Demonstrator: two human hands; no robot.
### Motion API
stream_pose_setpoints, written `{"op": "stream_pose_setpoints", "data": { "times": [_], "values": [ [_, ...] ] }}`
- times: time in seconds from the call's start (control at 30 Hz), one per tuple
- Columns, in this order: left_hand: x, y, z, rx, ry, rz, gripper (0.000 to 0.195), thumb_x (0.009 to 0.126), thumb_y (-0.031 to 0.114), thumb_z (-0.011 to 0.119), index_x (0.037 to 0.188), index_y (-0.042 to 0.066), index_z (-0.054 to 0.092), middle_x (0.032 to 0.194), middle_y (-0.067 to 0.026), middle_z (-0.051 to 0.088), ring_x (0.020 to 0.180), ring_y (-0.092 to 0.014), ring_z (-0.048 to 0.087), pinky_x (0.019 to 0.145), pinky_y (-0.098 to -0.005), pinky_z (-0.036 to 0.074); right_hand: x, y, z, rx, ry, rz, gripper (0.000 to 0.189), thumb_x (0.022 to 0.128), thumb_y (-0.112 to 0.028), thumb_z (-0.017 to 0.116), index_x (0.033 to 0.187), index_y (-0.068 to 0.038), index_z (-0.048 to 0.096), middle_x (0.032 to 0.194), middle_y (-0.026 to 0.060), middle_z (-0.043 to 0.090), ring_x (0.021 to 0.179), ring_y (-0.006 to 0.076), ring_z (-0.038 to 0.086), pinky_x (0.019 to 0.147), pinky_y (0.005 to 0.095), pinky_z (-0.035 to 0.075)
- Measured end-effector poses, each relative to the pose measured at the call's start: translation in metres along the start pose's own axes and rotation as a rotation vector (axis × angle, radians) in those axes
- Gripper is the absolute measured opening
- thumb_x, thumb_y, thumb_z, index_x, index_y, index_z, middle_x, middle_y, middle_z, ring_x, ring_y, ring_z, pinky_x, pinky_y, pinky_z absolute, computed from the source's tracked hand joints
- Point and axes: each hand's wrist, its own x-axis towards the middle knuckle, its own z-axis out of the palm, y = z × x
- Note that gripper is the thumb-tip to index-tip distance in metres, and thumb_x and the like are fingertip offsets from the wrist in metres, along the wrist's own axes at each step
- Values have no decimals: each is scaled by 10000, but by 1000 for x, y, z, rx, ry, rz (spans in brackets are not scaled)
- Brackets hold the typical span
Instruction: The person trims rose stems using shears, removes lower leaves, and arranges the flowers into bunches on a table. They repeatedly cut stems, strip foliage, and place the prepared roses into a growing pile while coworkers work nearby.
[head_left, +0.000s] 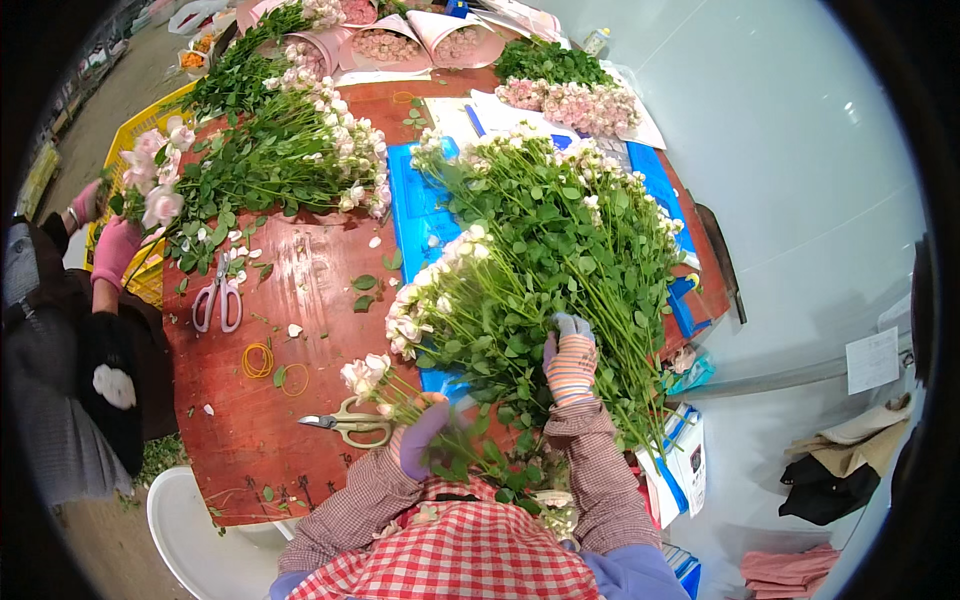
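My left hand (421, 439), in a purple glove with bare fingertips showing, holds a few stems of pale pink roses (365, 375) near my body. Their leafy lower ends hang over the apron. My right hand (571, 361), in a striped glove with grey fingertips, reaches into a large heap of leafy rose stems (540, 247). Its fingertips are among the leaves, so whether they grip a stem is hidden. The heap lies on a blue plastic sheet (412, 195), with its pale blooms toward the left and far sides. Beside my left hand lie pruning shears with beige handles (352, 424).
On the red table (262, 420) are pink-handled scissors (218, 296), yellow rubber bands (257, 361) and scattered petals. Another rose pile (277, 157) and paper-wrapped bouquets (386, 45) lie farther off. At left, a co-worker's pink-gloved hand (116, 247) holds roses. A white tub (202, 525) stands below.
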Motion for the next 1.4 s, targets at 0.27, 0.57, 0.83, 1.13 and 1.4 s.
{"op": "stream_pose_setpoints", "data": {
  "times": [0.27,0.57,0.83,1.13,1.4],
  "values": [
    [5,-8,-3,-7,70,-127,132,896,231,547,917,104,520,829,-54,581,901,-200,579,790,-365,477,-32,-6,26,156,-452,19,471,798,-344,589,1148,-42,497,1068,222,584,966,396,564,808,424,468],
    [1,-6,17,-31,-31,-19,163,890,206,558,984,107,470,849,-58,587,803,-171,614,672,-328,519,7,-22,12,179,-713,753,390,795,-371,542,1022,-56,575,1013,183,610,899,364,589,742,416,483],
    [-1,-2,15,126,-20,-55,229,908,268,529,1067,105,505,906,-66,590,858,-169,587,722,-330,508,-69,9,-39,690,-87,-60,318,811,-54,563,1117,16,511,811,178,618,679,256,609,646,311,482],
    [32,-16,39,-34,-71,-54,339,898,193,548,1217,117,460,1136,-98,541,1018,-203,539,809,-351,484,-113,-4,-112,1275,-498,505,205,881,-76,449,1052,-1,534,821,83,629,640,104,543,565,226,440],
    [45,-45,57,312,-293,295,475,878,141,527,1324,50,391,1119,-96,566,927,-160,564,800,-267,470,-174,40,-65,682,-246,-168,380,725,-44,532,1104,-19,550,976,157,601,878,340,579,770,384,463]
  ]
}}
